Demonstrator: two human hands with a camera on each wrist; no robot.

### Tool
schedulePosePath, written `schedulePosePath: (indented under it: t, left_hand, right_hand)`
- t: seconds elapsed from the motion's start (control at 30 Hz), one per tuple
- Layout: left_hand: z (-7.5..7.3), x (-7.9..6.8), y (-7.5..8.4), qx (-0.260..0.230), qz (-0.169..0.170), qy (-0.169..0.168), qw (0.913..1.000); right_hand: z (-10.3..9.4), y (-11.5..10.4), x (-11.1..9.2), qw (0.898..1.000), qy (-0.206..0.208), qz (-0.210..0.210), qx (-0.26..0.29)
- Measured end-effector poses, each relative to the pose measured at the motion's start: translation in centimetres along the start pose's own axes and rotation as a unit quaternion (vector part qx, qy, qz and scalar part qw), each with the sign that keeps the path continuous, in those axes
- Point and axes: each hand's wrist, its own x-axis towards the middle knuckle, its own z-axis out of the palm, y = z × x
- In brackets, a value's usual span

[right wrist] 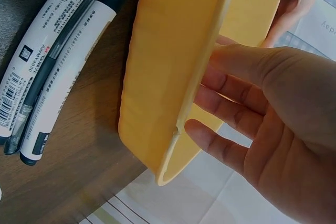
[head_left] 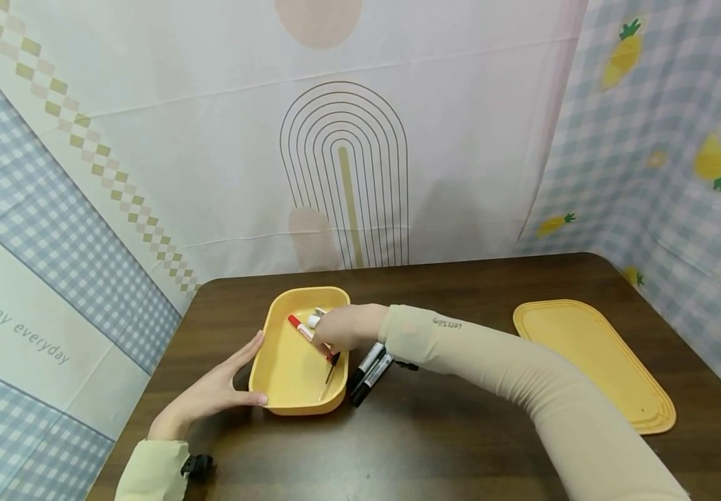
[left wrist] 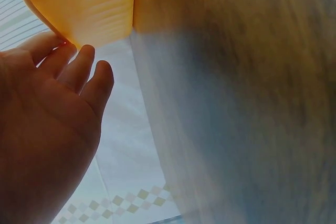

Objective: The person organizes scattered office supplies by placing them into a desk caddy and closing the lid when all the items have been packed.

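Observation:
A deep yellow box [head_left: 288, 383] stands on the table, its wall filling much of the right wrist view. My left hand [head_left: 210, 396] rests against its left side, thumb and fingers spread along the rim; in the left wrist view the fingers are nearly straight. My right hand [head_left: 344, 327] reaches over the right rim into the box. Its fingertips are partly hidden, and I cannot tell whether they hold anything. Near them inside lie a red-and-white marker [head_left: 300, 328], a white-ended item [head_left: 314, 321] and a thin dark pen [head_left: 332, 370].
Right beside the box lie two black-and-white markers [right wrist: 68, 82], with a slim dark pen [right wrist: 39, 80] between them. A yellow lid [head_left: 592, 355] lies flat at the table's right side. Patterned cloth [head_left: 461, 139] hangs behind the table [head_left: 436, 445].

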Motion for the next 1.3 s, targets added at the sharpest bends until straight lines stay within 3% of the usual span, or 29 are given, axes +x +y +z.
schedulePosePath:
  t: [0.63,1.3]
  left_hand:
    - [0.0,0.2,-0.2,0.003,-0.002,0.004,1.0]
    - [0.2,0.2,-0.3,-0.003,0.006,0.0,1.0]
  right_hand:
    - [-0.8,0.7,-0.1,1.0,0.023,0.013,-0.009]
    - [-1.5,5.3,-2.7,0.996,0.044,0.062,0.046]
